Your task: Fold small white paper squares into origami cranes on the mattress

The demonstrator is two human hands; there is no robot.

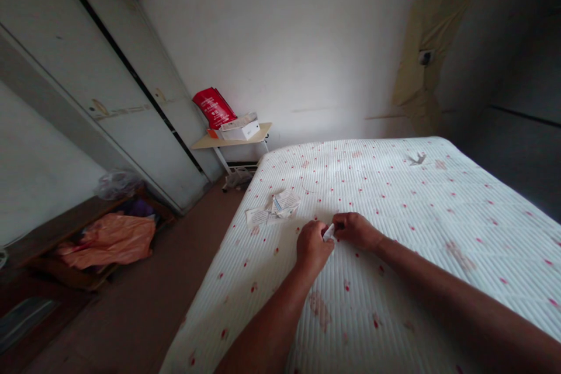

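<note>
Over the middle of the bed, my left hand is closed around a small folded piece of paper. From the other side my right hand pinches at the same paper, its fingers curled against it. Much of the paper is hidden behind my fingers. Beyond my left hand several pieces of printed paper lie loosely on the cover. Farther off, on the right part of the bed, rests a folded paper shape with pointed ends.
A white quilted cover with red dots spreads over the bed. Behind it, a small side table carries a red bag and a white box. A wardrobe and a low wooden shelf with an orange plastic bag stand left.
</note>
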